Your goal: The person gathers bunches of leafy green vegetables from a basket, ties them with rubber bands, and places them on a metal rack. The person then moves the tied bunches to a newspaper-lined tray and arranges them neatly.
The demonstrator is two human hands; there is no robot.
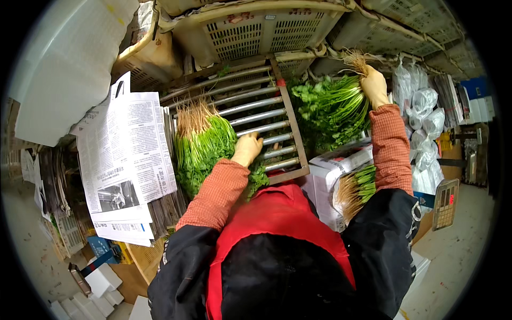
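In the upper right my right hand [374, 86] grips a bunch of coriander-like greens [332, 104] near the root end. Tan roots [356, 60] stick out past my fingers, and the leaves spread to the left. My left hand [249, 147] is over the metal bars of a rack [260, 105], its fingers curled; whether anything is in them is hidden. Right beside it, to the left, lies a large pile of similar greens [206, 144], roots pointing away from me. A few loose leaves [258, 178] show below my left wrist.
Printed newspaper sheets [128, 160] lie on a stack at left. Plastic crates [256, 32] line the back. A paper-wrapped bundle of rooted greens [356, 190] is by my right forearm. Clear plastic bags [424, 116] hang at right, above a scale display [446, 204]. White foam [68, 60] fills the upper left.
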